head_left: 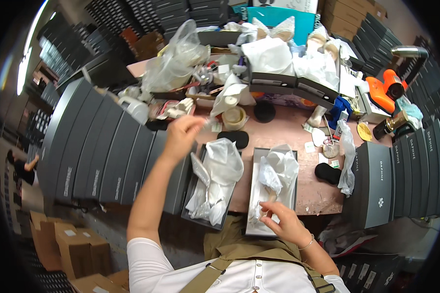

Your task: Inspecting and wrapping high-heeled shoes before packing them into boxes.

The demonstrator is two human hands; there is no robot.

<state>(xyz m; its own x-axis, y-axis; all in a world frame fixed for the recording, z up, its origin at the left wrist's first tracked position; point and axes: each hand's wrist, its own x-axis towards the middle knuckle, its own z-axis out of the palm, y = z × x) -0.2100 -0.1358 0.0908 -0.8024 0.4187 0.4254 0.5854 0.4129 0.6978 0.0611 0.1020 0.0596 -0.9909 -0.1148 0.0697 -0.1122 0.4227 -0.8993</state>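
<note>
My left hand (181, 139) is raised over the table's near left, its fingers pinched together. A small, blurred, see-through scrap seems to be at their tips, too unclear to name. My right hand (287, 225) hovers at the near end of an open shoe box (251, 183), thumb and forefinger apart. Inside that box lie crumpled white tissue paper (284, 161) and a pale wrapped bundle (270, 177); a light shoe part shows below, partly hidden. Left of it stands another open box (223, 217) with white tissue (225, 158) and a glittery pale shoe (200, 171).
Closed grey shoe boxes (95, 146) stand in a row at left, more (376, 185) at right. An orange heat gun (380, 95), a tape roll (233, 117), black pads (327, 173) and paper-filled boxes (271, 80) crowd the pink table (313, 195). Cartons (76, 244) lie at lower left.
</note>
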